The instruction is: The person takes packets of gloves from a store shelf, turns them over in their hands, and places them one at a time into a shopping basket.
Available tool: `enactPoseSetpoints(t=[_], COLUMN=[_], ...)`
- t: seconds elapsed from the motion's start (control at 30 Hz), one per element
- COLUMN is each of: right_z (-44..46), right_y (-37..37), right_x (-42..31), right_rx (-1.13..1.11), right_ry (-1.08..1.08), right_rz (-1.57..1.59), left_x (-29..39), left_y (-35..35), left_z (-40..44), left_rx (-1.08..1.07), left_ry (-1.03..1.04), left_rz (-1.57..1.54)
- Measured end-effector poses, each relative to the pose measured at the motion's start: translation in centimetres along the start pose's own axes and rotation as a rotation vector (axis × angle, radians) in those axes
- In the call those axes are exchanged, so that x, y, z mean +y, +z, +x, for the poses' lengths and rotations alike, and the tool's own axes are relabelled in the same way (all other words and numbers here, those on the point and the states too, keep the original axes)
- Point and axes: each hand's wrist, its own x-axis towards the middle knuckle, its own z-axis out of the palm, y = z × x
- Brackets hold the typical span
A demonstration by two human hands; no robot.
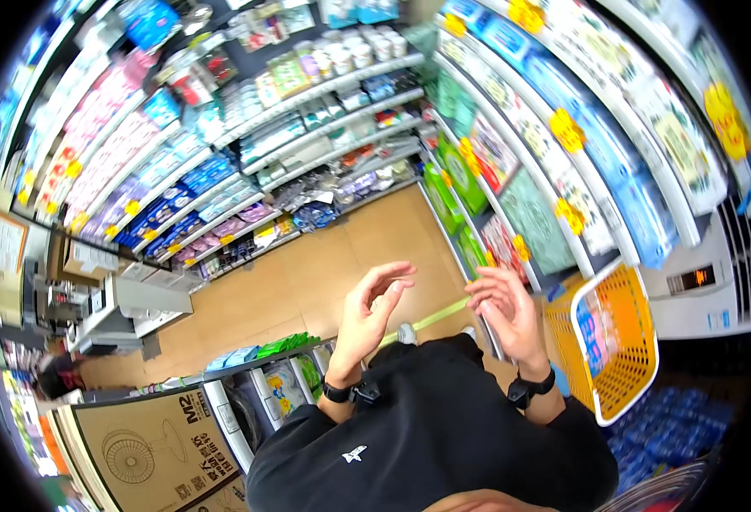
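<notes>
Both of my hands are raised in front of my black shirt, over the tan floor. My left hand (369, 317) is empty, its fingers slightly curved and apart from the thumb. A short gap separates it from my right hand (512, 316), which is also empty with loosely curled, spread fingers. Each wrist wears a black band. Nearest to my right hand is a yellow basket (627, 375) with a white rim, holding a pink and blue package (597, 333). Neither hand touches any goods.
Stocked shelves (341, 85) curve across the back and left, and more shelves (563, 179) stand at the right. A large fan carton (141, 452) is at the lower left. Blue packs (669, 427) lie below the basket. A person (58, 380) is far left.
</notes>
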Motion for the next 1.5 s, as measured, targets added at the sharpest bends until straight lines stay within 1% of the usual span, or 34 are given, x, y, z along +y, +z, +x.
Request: enactPoseSetpoints(t=[0.23, 0.37, 0.47, 0.6, 0.77, 1.0, 1.07, 1.13, 1.33, 1.4, 1.5], right_z=[3.8, 6.1, 8.3, 12.2, 17.7, 27.2, 29.8, 32.2, 38.0, 39.5, 42.0], right_y=[5.2, 6.8, 8.1, 9.6, 11.4, 13.5, 14.1, 14.6, 15.0, 15.2, 16.1], right_x=[0.3, 0.4, 0.4, 0.6, 0.7, 0.3, 0.0, -0.2, 0.7, 1.0, 1.4], right_rx=[-0.225, -0.319, -0.380, -0.479, -0.540, -0.608, -0.582, -0.606, -0.665, -0.663, -0.690], right_ry=[-0.009, -0.029, -0.027, 0.007, -0.047, -0.100, -0.126, -0.142, -0.122, -0.076, -0.063], right_rz=[0.055, 0.067, 0.087, 0.146, 0.144, 0.169, 0.157, 0.159, 0.162, 0.163, 0.147], left_x=[1.1, 1.3, 1.2, 1.5, 2.3, 4.1, 4.5, 4.8, 4.6, 4.0, 3.4], left_y=[-5.0, -6.8, -8.4, -10.6, -13.2, -17.0, -18.1, -19.1, -21.8, -22.8, -24.2], left_z=[-2.4, -2.9, -3.2, -2.6, -0.2, 5.7, 7.4, 9.2, 13.4, 13.8, 14.1], left_rx=[0.204, 0.303, 0.356, 0.411, 0.497, 0.588, 0.605, 0.615, 0.673, 0.744, 0.812], left_ry=[0.060, 0.042, 0.075, 0.045, 0.085, 0.158, 0.174, 0.190, 0.230, 0.218, 0.200], left_rz=[-0.043, -0.091, -0.076, -0.079, -0.053, -0.035, -0.026, -0.016, 0.012, -0.014, -0.016])
